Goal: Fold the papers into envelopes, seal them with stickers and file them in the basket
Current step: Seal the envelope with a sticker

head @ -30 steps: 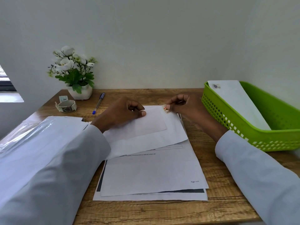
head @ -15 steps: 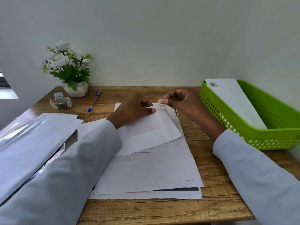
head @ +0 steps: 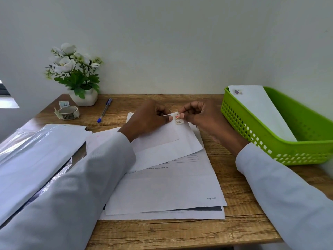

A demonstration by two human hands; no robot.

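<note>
The right hand (head: 200, 117) pinched a small square sticker with an orange-and-cream picture (head: 179, 118) between thumb and forefinger, holding it at the far corner of the folded white paper envelope (head: 167, 143). The left hand (head: 150, 120) had its fingers curled, the thumb pressing the envelope's flap down just beside the sticker. Whether the sticker already touched the paper could not be told. To do this step well, the flap probably needed to be kept flat under the left thumb while the sticker was laid half on the flap and half on the body, then rubbed down from its middle outward so no edge lifted.

The envelope lay tilted on a loose stack of printed white sheets (head: 162, 192) on the wooden worktop (head: 234, 224). To the right stood the lime-green perforated plastic basket (head: 270, 147), holding one white envelope sealed with a purple sticker (head: 259, 110) that leaned against its far wall. At the far left sat a roll of stickers (head: 68, 112), a blue-capped pen (head: 105, 110) and a white pot of white artificial flowers (head: 75, 74); nearer lay a shiny plastic sleeve of paper (head: 36, 150).
</note>
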